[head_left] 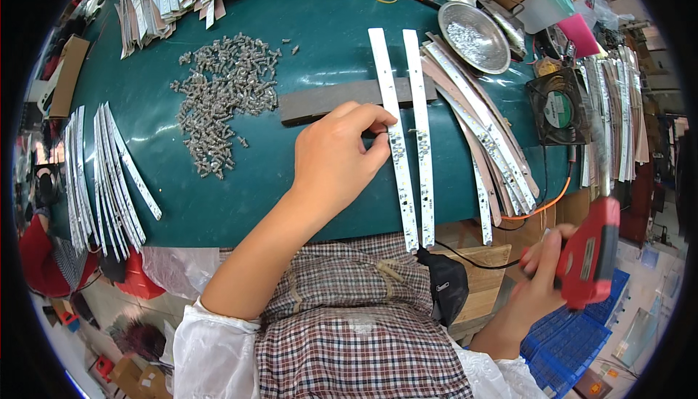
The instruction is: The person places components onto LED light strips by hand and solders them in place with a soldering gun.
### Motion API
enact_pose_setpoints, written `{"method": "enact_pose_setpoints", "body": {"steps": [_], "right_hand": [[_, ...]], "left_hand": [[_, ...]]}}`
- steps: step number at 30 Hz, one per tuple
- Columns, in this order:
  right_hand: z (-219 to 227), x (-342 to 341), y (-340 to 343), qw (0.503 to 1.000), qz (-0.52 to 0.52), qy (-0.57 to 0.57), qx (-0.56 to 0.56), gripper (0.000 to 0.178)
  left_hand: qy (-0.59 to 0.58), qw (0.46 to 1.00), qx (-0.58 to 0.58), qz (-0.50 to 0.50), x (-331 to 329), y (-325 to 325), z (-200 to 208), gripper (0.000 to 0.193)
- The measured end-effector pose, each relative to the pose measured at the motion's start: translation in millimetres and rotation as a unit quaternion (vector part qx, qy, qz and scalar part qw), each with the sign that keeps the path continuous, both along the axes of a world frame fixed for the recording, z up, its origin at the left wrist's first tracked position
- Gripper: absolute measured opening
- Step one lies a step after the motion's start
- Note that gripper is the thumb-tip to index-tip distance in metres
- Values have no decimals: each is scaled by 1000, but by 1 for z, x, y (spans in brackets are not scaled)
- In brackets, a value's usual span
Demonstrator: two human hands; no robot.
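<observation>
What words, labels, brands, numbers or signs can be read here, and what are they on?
None clear enough to quote.
White strips: tiny dark marks, too small.
Fan: green label, print too small.
Red tool in the right hand: motion-blurred, unreadable.

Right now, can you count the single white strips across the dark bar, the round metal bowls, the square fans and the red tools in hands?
Single white strips across the dark bar: 2
Round metal bowl: 1
Square fan: 1
Red tool in the right hand: 1
Total: 5
</observation>
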State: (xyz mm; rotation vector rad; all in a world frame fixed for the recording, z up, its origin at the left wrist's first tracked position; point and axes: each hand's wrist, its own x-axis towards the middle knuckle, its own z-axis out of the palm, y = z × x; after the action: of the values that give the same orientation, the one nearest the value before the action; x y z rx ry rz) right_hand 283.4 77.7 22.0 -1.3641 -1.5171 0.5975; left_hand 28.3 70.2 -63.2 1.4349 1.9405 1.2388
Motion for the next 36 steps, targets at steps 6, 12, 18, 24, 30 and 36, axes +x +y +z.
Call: {"method": "enact_pose_setpoints", "body": {"steps": [6, 12, 18, 24, 30, 36], "right_hand": [[-13, -16, 61, 952, 27, -287, 98, 47], [-37, -48, 90, 925, 63, -369, 58, 47], [-41, -43, 93, 926, 57, -366, 75, 45], [-25, -18, 95, 939, 89, -321, 83, 43], [-3, 10, 93, 981, -170, -55, 73, 27], [28, 80, 100, 935, -59, 319, 144, 24]], "left_hand": [[5, 1000, -5, 4, -2, -1, 1, 20], [-15, 999, -14, -28, -3, -3, 4, 27], [26, 999, 7, -39, -1, -7, 0, 33], [94, 995, 32, 4, 4, -11, 7, 26], [247, 958, 21, 145, -72, 9, 22, 6], [368, 915, -11, 163, -137, 36, 0, 4]]}}
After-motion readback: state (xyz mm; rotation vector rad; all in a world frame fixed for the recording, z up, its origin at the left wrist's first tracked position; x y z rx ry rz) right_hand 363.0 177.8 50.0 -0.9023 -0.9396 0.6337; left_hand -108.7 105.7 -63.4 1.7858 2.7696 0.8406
